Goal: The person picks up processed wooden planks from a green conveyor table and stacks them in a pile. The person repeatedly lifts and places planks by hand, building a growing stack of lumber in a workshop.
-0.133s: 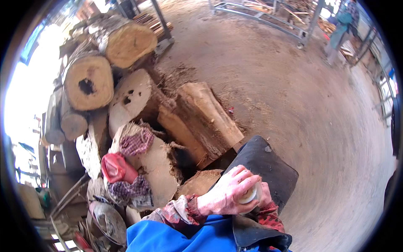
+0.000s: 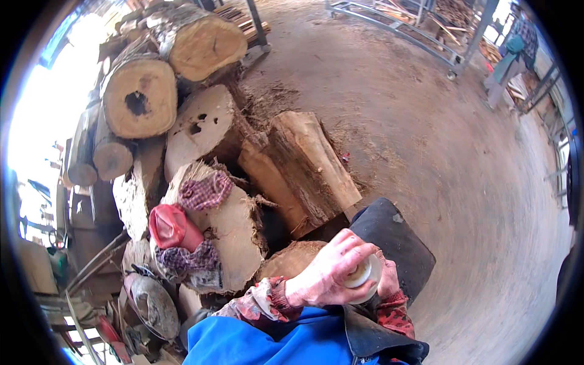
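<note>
Above my lap I hold a small round white container with a pale, circular top, between both hands. My left hand reaches across from the left, its fingers curled over the top and rim. Gripping the far right side is my right hand, its fingers partly hidden behind the container. What is inside cannot be made out. Under and beyond the hands lies a dark padded cloth or apron, and blue cloth covers my lap.
Stacked cut logs fill the left side. A red pouch-like thing and checked cloths rest on a near log. Split timber lies ahead. A metal frame and a person are far off on the right.
The view has shifted, so the logs appear farther right and higher. More of the container's round top and of my right hand's fingers now shows. Both hands still hold it.
</note>
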Action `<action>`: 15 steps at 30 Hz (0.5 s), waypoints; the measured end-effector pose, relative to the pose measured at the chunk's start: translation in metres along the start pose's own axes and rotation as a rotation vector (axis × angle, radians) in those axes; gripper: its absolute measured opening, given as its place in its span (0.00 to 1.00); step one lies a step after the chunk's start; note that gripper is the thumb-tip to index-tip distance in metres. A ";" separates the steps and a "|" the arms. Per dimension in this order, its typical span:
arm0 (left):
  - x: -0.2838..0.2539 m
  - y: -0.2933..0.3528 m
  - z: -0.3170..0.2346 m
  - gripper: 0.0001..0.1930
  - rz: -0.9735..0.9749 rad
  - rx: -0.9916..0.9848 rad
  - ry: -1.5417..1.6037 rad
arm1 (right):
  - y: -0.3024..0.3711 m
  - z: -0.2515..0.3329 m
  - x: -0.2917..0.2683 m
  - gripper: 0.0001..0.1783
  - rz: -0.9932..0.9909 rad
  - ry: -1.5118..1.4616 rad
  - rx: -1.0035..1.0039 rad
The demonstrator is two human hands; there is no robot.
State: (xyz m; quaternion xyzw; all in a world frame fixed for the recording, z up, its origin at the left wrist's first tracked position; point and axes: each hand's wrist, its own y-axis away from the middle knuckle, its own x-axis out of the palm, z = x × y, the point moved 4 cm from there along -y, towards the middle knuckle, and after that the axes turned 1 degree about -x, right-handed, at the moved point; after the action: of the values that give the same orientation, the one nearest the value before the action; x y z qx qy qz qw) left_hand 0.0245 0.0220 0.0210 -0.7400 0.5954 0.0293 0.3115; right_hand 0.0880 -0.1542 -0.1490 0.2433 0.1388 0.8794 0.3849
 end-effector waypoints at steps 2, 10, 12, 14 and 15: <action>-0.026 0.009 0.002 0.28 -0.089 -0.027 -0.037 | -0.010 -0.013 0.008 0.24 -0.024 -0.107 0.041; -0.126 0.044 0.005 0.28 -0.505 -0.333 -0.464 | -0.015 -0.022 -0.008 0.18 -0.085 -0.037 -0.007; -0.148 0.057 0.015 0.27 -0.629 -0.396 -0.542 | -0.011 -0.022 -0.022 0.18 -0.134 -0.040 -0.037; -0.172 0.078 0.029 0.25 -0.758 -0.483 -0.571 | -0.007 -0.021 -0.031 0.18 -0.180 -0.037 -0.037; -0.184 0.087 0.033 0.25 -0.767 -0.488 -0.653 | -0.002 -0.022 -0.037 0.18 -0.210 -0.029 -0.030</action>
State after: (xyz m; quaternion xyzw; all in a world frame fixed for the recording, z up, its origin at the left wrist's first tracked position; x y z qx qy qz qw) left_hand -0.0958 0.1886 0.0336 -0.9067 0.1321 0.2788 0.2878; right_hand 0.0995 -0.1817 -0.1806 0.2346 0.1448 0.8326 0.4803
